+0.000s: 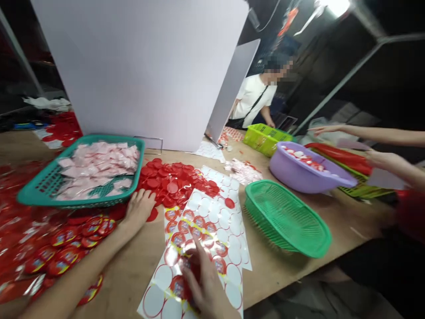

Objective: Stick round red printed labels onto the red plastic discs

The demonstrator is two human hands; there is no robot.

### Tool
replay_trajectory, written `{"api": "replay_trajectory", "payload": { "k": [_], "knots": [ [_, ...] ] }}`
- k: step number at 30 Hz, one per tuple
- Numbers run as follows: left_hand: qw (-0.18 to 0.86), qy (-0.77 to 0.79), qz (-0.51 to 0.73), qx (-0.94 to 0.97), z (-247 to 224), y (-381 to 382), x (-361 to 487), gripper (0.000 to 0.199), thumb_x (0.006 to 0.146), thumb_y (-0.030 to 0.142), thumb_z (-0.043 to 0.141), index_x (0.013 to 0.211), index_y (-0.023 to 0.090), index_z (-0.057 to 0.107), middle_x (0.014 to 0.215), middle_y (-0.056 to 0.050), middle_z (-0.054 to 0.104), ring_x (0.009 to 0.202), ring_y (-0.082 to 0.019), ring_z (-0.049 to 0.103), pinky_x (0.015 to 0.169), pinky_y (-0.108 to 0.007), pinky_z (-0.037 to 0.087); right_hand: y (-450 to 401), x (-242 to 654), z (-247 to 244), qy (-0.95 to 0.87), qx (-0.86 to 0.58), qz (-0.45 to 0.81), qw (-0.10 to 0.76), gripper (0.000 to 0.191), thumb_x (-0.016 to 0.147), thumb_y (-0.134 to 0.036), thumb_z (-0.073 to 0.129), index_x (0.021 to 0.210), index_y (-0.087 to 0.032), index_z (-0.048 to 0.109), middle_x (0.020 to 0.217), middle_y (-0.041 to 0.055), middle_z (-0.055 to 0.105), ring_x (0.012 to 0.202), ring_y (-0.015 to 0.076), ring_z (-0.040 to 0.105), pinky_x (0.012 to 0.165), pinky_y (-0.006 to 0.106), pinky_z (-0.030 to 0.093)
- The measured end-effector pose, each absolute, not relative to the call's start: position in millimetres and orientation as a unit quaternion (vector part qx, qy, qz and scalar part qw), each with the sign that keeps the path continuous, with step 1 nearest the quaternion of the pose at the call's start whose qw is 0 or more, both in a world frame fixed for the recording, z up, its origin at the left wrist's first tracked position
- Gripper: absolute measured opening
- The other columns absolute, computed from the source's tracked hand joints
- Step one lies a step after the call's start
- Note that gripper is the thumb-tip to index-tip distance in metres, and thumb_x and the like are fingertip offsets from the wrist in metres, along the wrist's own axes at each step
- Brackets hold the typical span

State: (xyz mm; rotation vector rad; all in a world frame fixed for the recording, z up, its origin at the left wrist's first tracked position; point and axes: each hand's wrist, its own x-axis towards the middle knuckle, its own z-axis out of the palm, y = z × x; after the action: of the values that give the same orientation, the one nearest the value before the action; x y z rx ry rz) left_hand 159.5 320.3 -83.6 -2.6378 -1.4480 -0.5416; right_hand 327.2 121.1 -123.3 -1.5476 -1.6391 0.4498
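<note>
A peeled sticker sheet [212, 230] lies at bottom centre of the desk [139, 283], under the right hand [202, 279], whose fingers [195, 252] are bunched on its red round labels [178, 285]; any pinch is hidden. The left hand [139, 208], fingers spread, rests beside red plastic discs [172, 186], below a teal basket [20, 199] of pink packets [99, 164].

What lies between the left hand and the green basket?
Head view: a white sticker sheet and loose red discs lie between the left hand and green basket.
</note>
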Motion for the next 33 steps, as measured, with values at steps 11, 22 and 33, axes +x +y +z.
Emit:
{"api": "replay_trajectory", "payload": {
  "k": [11,22,33],
  "knots": [
    [-0.152,-0.357,-0.370,-0.844,-61,282,160,0.028,0.086,0.027,0.032,0.091,0.020,0.059,0.088,-0.005,0.062,0.083,-0.016,0.061,0.076,-0.025,0.048,142,338,-113,-0.501,-0.592,0.264,0.573,0.033,0.087,-0.033,0.042,0.118,-0.022,0.037,0.091,0.0075,0.063,0.080,0.0163,0.063,0.067,0.028,0.053],
    [-0.399,-0.270,-0.331,-0.812,-50,235,171,0.022,0.074,0.008,0.043,0.074,0.016,0.062,0.077,-0.003,0.066,0.074,-0.013,0.061,0.066,-0.024,0.049,146,336,-69,-0.389,-0.529,0.486,0.578,0.037,0.075,-0.046,0.058,0.099,-0.023,0.043,0.083,0.0027,0.067,0.072,0.0156,0.063,0.073,0.032,0.048],
    [-0.311,-0.297,-0.324,-0.843,-99,204,161,0.032,0.081,0.010,0.045,0.109,0.017,0.058,0.105,-0.008,0.063,0.099,-0.018,0.057,0.086,-0.035,0.045,135,319,-112,-0.492,-0.646,0.337,0.476,0.037,0.072,-0.026,0.057,0.104,-0.019,0.040,0.058,-0.0041,0.056,0.051,0.0138,0.051,0.052,0.027,0.041]
  ]
}}
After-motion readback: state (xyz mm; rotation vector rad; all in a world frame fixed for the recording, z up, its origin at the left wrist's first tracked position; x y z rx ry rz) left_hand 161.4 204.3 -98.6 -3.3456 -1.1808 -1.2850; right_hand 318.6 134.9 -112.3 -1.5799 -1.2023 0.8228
